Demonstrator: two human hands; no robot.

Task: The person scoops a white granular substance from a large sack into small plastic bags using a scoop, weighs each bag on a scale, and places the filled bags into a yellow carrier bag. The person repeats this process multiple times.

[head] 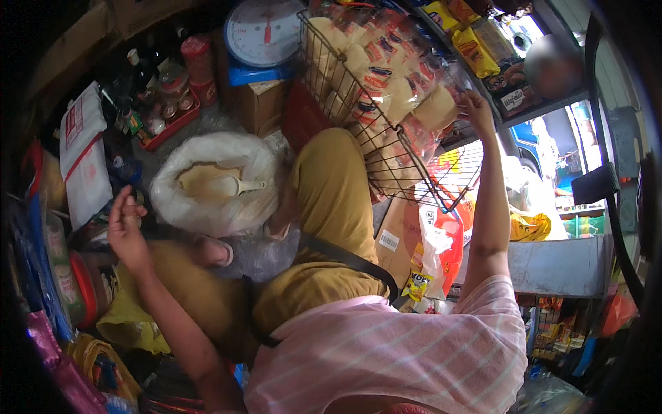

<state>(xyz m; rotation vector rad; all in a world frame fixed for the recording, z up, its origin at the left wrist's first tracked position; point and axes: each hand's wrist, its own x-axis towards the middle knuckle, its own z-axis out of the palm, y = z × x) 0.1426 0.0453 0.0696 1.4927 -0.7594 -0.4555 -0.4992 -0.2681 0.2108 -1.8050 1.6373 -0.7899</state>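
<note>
My left hand (pixel 126 222) is raised at the left, palm up with fingers loosely curled and apart; nothing clear shows in it. At the upper right, my right hand (pixel 473 106) has its fingertips at the edge of the clear plastic packs (pixel 437 108) of pale contents; whether they grip the plastic I cannot tell. These packs with red and blue labels fill a tilted wire basket (pixel 362 95), beside my knee. Between the hands, a white plastic sack (pixel 217 220) stands open on the floor, holding pale brown granular or powdery contents and a white scoop (pixel 238 185).
A dial scale (pixel 266 36) sits above a cardboard box (pixel 261 106). Jars and bottles stand in a red tray (pixel 173 127) at the upper left. Snack packs (pixel 473 49) line a shelf at the upper right. A red and white bag (pixel 445 243) lies beside my leg.
</note>
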